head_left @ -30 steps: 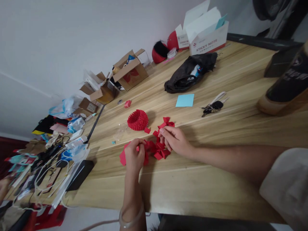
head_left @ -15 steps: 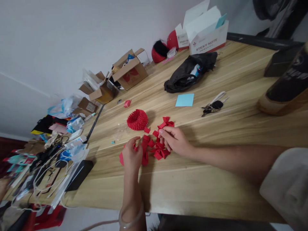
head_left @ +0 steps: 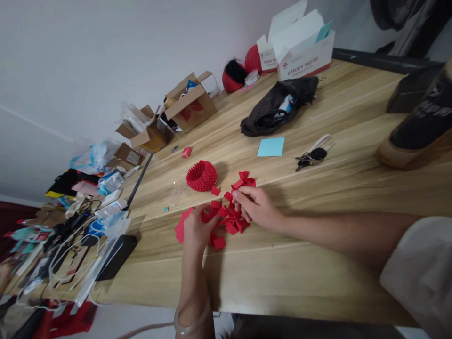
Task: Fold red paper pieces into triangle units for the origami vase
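Observation:
A heap of small folded red paper pieces (head_left: pixel 231 220) lies on the wooden table (head_left: pixel 318 263) in front of me. My left hand (head_left: pixel 195 230) rests on the heap's left side, fingers curled over some pieces, next to flat red sheets (head_left: pixel 181 229). My right hand (head_left: pixel 256 207) is closed on the heap's right side, pinching a red piece between thumb and fingers. A round red ring built of folded pieces (head_left: pixel 201 176) stands just beyond the heap, untouched.
A blue sticky note (head_left: pixel 271 147), keys (head_left: pixel 312 156) and a black bag (head_left: pixel 278 106) lie farther back. White sticky-note boxes (head_left: pixel 300 52) and cardboard boxes (head_left: pixel 190 106) line the wall. Cables and clutter (head_left: pixel 70 235) fill the left end. A dark shoe (head_left: pixel 420 127) sits at right.
My left hand has lowered from a raised fist onto the heap, and a loose red piece now lies near the table's front beside it. My right hand has barely moved.

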The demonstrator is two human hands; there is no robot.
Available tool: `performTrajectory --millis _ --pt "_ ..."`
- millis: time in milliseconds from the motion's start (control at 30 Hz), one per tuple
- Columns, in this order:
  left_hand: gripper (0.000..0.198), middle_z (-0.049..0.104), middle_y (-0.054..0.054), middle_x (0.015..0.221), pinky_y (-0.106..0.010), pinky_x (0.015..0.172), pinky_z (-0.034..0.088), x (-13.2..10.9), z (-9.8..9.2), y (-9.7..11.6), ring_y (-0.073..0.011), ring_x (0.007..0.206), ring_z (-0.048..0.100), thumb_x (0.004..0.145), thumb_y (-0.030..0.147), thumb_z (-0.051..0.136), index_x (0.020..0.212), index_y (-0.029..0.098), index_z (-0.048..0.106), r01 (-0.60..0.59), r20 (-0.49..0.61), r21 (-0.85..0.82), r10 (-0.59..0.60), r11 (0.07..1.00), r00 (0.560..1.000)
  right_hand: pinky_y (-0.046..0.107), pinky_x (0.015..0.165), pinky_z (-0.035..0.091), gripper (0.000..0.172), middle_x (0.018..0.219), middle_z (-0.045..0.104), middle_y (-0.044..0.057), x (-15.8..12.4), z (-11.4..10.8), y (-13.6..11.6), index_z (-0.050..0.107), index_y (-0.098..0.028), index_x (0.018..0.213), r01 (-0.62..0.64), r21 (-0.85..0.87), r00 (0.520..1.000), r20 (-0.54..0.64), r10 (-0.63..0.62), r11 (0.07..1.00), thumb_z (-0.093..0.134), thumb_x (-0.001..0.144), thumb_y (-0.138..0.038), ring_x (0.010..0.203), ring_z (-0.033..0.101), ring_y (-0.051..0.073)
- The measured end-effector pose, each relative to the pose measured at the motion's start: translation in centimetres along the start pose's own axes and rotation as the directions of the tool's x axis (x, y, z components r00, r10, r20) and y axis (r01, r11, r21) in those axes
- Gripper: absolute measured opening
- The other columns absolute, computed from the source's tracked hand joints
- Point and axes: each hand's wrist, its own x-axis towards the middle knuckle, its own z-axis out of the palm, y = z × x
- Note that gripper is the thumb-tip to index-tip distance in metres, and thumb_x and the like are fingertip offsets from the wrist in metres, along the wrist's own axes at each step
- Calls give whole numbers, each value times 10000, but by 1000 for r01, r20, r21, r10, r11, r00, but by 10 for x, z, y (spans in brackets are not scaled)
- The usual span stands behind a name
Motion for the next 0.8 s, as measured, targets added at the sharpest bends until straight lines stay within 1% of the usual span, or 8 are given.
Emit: performTrajectory --millis 167,300,367,433,500,567,667,800 --pt "266 742 -72 894 -316 755 507 1 0 -2 -224 841 686 691 173 657 953 179 703 20 -6 -38 -20 999 1000 178 340 296 297 536 521 -47 1 0 0 488 -172 668 10 -3 1000 11 -10 1000 454 920 -326 333 441 47" --pt "285 748 -65 890 -275 708 525 3 2 -6 -189 790 705 719 82 563 958 174 688 51 0 -72 -51 996 999 182 355 307 297 542 521 -42 0 0 -2 481 -170 649 6 -23 1000 1 -6 1000 462 913 -304 352 435 47" --pt "250 748 -69 903 -271 707 529 4 2 -7 -187 790 707 734 115 576 952 173 684 61 -10 -83 -62 995 998 184 365 313 299 546 522 -40 0 0 -3 487 -168 643 12 -31 1000 -6 -13 999 464 911 -299 362 427 46" --pt "218 744 -77 921 -289 736 530 3 2 -6 -204 827 702 734 203 634 943 173 690 60 -22 -85 -62 995 998 187 374 320 299 548 522 -40 0 0 -4 493 -166 644 15 -32 1000 -8 -16 999 464 911 -299 367 420 46" --pt "252 741 -77 905 -314 761 525 2 2 -5 -223 845 689 708 291 686 933 179 704 36 -14 -65 -37 997 999 190 382 329 297 549 524 -39 0 0 -4 494 -166 645 14 -32 1000 -5 -14 999 466 909 -298 371 422 48" --pt "283 737 -77 895 -332 776 519 2 2 -4 -233 851 677 676 333 716 917 186 719 0 8 -51 1 999 1000 192 389 334 293 551 529 -38 0 0 -3 494 -167 647 10 -38 1000 -2 -10 999 468 909 -295 373 425 50" --pt "292 733 -86 920 -333 771 523 3 4 -7 -238 872 671 665 320 718 925 186 724 -17 33 -73 20 997 999 193 394 339 292 554 533 -36 0 0 -2 492 -166 647 13 -49 1000 2 -13 999 467 910 -291 376 429 51" --pt "274 736 -89 910 -331 757 537 4 5 -11 -234 871 684 704 238 653 964 174 710 -1 42 -100 5 995 999 193 391 342 292 558 536 -31 0 0 -3 494 -165 648 7 -59 1000 4 -7 998 466 911 -289 382 434 54"
